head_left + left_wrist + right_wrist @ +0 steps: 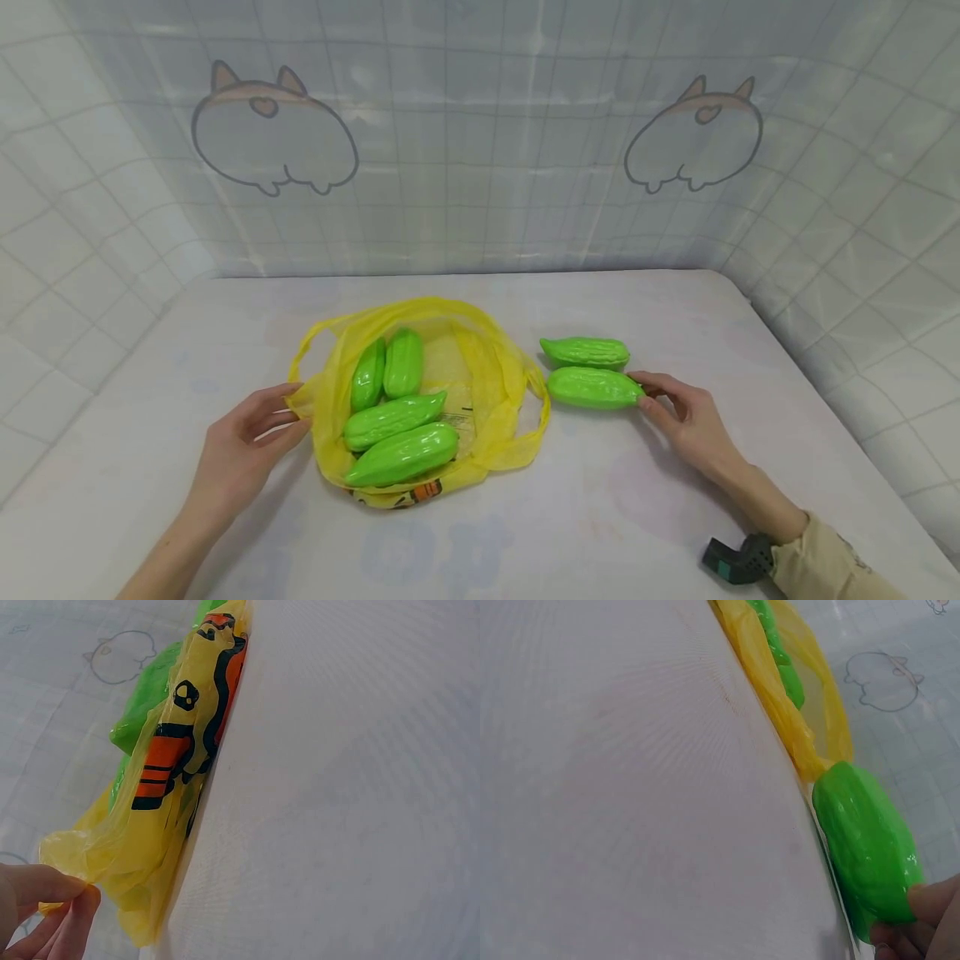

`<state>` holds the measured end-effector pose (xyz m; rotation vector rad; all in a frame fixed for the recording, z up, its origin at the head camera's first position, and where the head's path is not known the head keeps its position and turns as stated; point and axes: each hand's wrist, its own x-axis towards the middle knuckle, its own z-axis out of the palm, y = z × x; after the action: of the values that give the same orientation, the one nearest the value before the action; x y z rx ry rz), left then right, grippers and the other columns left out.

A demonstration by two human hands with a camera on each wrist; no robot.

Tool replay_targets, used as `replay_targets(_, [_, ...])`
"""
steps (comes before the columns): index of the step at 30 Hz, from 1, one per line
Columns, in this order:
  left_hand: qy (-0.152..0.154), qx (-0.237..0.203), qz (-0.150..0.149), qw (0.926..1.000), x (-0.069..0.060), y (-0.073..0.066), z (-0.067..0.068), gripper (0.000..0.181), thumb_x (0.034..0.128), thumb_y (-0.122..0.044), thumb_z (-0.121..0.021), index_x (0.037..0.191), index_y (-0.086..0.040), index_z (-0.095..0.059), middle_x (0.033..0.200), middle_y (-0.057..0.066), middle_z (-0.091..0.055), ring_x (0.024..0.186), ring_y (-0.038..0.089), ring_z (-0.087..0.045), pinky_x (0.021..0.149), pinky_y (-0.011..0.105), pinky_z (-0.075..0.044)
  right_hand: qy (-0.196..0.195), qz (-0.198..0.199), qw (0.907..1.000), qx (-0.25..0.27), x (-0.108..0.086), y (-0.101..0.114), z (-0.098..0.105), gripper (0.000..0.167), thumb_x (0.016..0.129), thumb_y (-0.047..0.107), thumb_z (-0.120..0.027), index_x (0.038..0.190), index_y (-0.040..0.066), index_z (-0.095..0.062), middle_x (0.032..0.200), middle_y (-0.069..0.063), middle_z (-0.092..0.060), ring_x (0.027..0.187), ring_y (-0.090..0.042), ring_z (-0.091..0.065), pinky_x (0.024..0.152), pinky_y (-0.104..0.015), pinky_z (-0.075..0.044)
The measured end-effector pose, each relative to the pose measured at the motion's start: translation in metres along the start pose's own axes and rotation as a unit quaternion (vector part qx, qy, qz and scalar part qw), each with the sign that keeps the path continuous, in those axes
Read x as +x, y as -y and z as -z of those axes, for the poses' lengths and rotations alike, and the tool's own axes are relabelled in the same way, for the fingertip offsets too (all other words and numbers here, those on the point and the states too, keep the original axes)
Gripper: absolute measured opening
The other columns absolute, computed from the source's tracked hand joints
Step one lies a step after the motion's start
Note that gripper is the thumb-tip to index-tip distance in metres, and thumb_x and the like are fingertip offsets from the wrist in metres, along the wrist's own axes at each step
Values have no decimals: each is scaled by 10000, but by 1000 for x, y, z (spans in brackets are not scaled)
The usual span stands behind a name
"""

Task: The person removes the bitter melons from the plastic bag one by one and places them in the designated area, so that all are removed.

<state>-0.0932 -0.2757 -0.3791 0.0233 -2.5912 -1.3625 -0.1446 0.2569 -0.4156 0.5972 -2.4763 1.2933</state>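
The left hand (238,446) pinches the yellow bag (327,417) at its nine o'clock edge, while at three the right hand (693,427) apparently pinches a green gourd (592,388) endwise.

Behind the pale desk (570,525) there is a grey-white back wall (480,167), divided by thin lines into squares. It carries two outlined animals with pointed ears, seen from behind: a left drawing (275,142) and a right drawing (693,137). The left wall (67,217) and the right wall (862,258) also have squares. Faint blue and pink marks are on the desk. Soft light makes whitish shine on the back wall.
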Motion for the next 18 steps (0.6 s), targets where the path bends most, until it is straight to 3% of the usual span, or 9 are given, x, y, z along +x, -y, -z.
replay_targets(6, [10,47,34,10000,1,0,0,498,913,-176,-746,1371,-89,-572,1239,-127,-606,968,-132,-598,802,42,-513,-97,-229,9993,-271,0,-2,0,323,974,42,-612,1292,82,-653,1189,-99,-693,995,42,-565,967,-61,-359])
replay_targets(12, [14,-23,70,10000,0,1,0,513,909,-178,-752,1376,-77,-565,1208,-200,-589,970,-134,-599,800,44,-515,56,-454,9984,-333,0,-4,-1,354,971,86,-636,1325,85,-627,1249,-95,-670,1022,38,-561,963,-50,-387])
replay_targets(18, [-1,-85,24,10000,1,2,1,518,903,-147,-754,1379,-74,-563,1206,-231,-571,974,-124,-604,800,45,-516,111,-815,9948,-604,0,-3,-2,413,921,187,-735,1320,146,-638,1117,-29,-684,926,-32,-585,823,-100,-457])
